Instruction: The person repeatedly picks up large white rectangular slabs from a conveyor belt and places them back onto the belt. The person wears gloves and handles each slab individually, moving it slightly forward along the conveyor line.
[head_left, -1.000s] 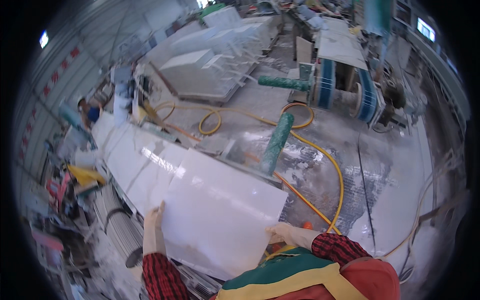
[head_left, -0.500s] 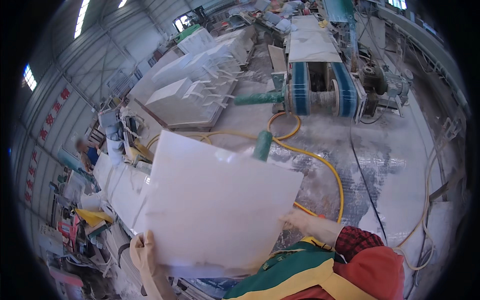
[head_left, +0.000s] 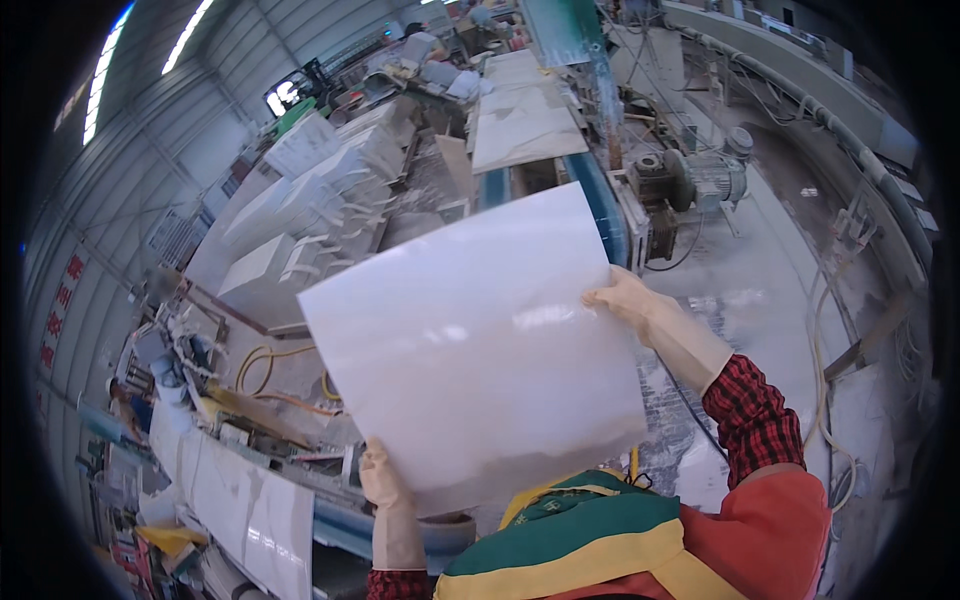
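- I see a large white glossy slab (head_left: pixel 470 350) lifted clear of everything, tilted, filling the middle of the view; both gloved hands carry it
- My left hand (head_left: pixel 382 478) clamps the slab's lower left edge; fingers pressed together against the edge, thumb side toward me
- My right hand (head_left: pixel 625 300) grips the right edge near the upper corner; fingers curled over the rim, close together
- Below left lies another white slab (head_left: pixel 250 505) on a bench; a yellow hose (head_left: pixel 262 362) coils on the wet floor beside it
- Behind the slab runs a conveyor (head_left: pixel 525 120) carrying pale slabs; a motor (head_left: pixel 690 180) sits just right of it
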